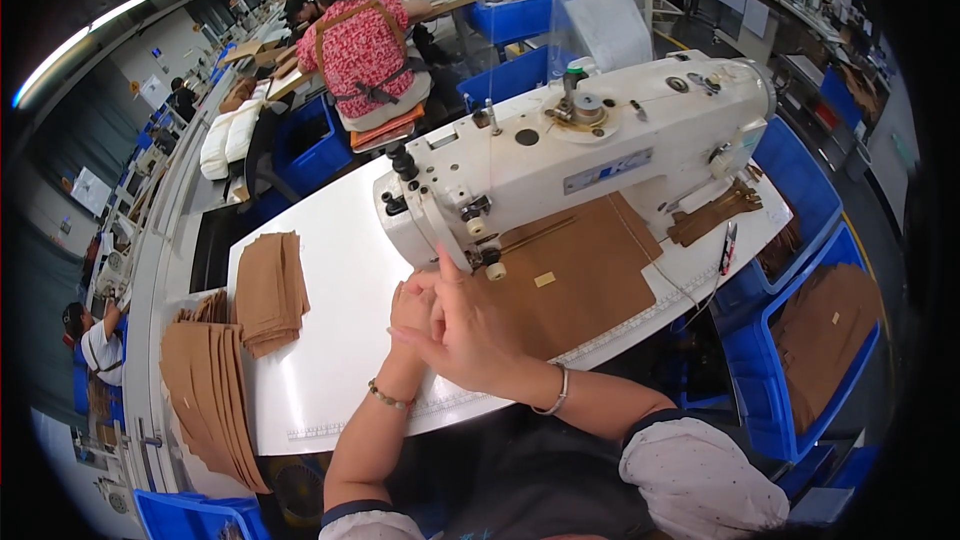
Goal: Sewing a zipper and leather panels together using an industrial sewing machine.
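Observation:
My left hand (409, 309), with a beaded bracelet at its wrist, is over the white table in front of the sewing machine head. Its fingers look bent and are partly hidden behind my right hand (466, 332). That right hand lies against it, index finger stretched up close to the machine's needle end and thumb pointing left; I see nothing held in it. Under the arm of the white sewing machine (600, 145) lies a large brown fabric panel (590, 290) with a small tan label (544, 280). A zipper-like strip runs along the panel's upper part.
Stacked brown pieces (270, 292) and longer brown panels (212, 395) sit at the table's left. Thread snips (728, 248) and brown zippers (715, 215) lie at right. A blue bin (765, 380) holds brown panels. A person in a red patterned top (362, 55) sits beyond.

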`<state>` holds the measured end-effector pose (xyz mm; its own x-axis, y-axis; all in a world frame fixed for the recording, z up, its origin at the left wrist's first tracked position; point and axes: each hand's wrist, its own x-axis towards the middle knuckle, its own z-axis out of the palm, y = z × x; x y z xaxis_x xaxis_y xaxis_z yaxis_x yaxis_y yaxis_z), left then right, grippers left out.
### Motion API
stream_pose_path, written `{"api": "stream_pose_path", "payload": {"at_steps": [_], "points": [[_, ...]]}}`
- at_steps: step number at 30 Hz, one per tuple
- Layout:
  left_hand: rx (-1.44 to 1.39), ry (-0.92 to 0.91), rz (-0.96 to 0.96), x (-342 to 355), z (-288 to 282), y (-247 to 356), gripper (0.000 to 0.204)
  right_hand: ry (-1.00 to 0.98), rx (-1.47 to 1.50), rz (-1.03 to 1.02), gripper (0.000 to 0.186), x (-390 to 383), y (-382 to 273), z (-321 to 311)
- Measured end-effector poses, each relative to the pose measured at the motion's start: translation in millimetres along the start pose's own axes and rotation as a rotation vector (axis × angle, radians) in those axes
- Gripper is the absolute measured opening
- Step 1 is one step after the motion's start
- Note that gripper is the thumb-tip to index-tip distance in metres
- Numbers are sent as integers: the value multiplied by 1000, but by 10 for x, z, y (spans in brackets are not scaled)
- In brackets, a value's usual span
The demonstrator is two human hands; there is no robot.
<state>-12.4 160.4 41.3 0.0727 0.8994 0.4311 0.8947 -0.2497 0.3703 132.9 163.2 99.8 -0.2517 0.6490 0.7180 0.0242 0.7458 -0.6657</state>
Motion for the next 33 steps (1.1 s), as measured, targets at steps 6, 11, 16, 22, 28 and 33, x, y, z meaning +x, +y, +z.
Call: {"api": "stream_pose_path", "payload": {"at_steps": [6,11,16,22,28,33], "points": [[50,112,176,-21,51,-57,49,-61,264,69,58,-86,-13,-64],[77,-54,-57,-33,9,27,52,-23,-15,-161,28,-33,-34,-282],[105,62,116,-93,-14,82,48,-190,141,-80,16,-12,-109,-410],[35,-35,74,-49,-27,125,58,-148,-205,2,22,-312,183,-1082],[129,-337,191,-269,-237,529,94,223,-1141,371,18,-584,820,-2859],[178,-426,148,-286,-231,584,65,-86,-1417,653,36,-813,1026,-3379]]}}
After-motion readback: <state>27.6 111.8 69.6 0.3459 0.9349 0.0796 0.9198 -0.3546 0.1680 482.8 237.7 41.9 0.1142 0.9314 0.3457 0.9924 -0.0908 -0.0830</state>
